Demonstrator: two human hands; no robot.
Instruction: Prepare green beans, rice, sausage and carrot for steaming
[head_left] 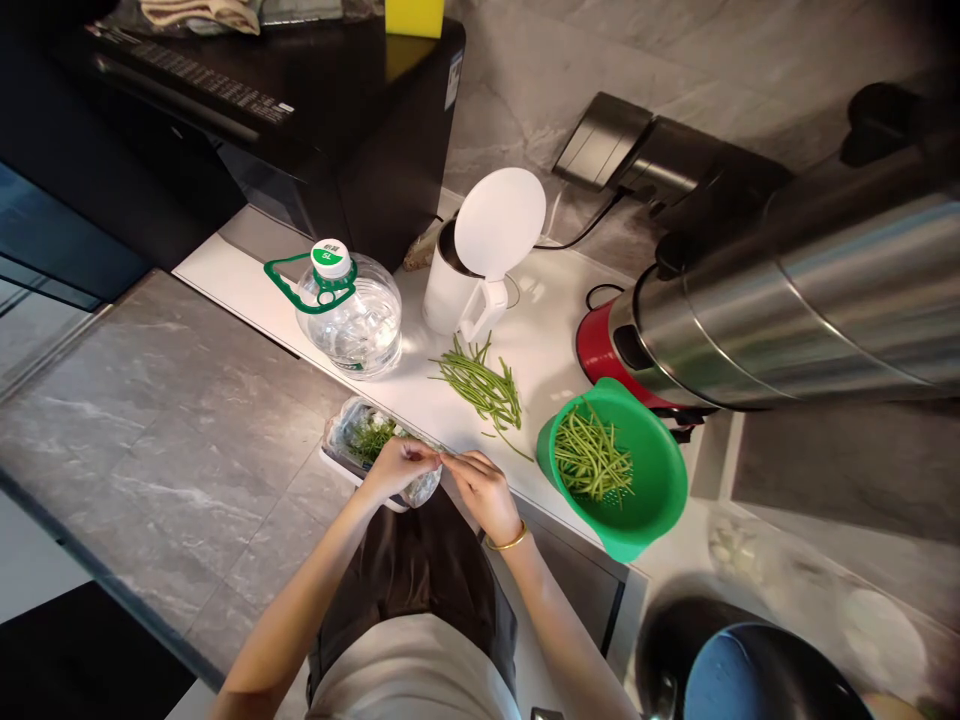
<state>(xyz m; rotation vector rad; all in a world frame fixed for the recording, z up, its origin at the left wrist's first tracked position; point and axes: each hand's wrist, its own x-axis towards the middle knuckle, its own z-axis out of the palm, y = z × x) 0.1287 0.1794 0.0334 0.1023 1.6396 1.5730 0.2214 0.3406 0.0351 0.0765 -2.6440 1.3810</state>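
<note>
Just past the counter's front edge, my left hand (403, 467) and my right hand (486, 492) meet with their fingertips pinched together. Whatever they pinch is too small and too covered to make out. A bin (331, 456) lined with a clear bag sits below and behind my left hand, with green trimmings (370, 437) and white scraps in it. On the white counter, beyond my hands, lies a loose pile of thin green stems (484, 385). To the right of my right hand stands a green colander (656, 480) with more cut green stems (591, 455) inside.
A large water bottle (360, 325) and a white kettle (448, 290) with its lid raised stand at the back. A black appliance (390, 150) is behind the bottle. A steel appliance with a red base (596, 340) and a dark pot (675, 640) are at right.
</note>
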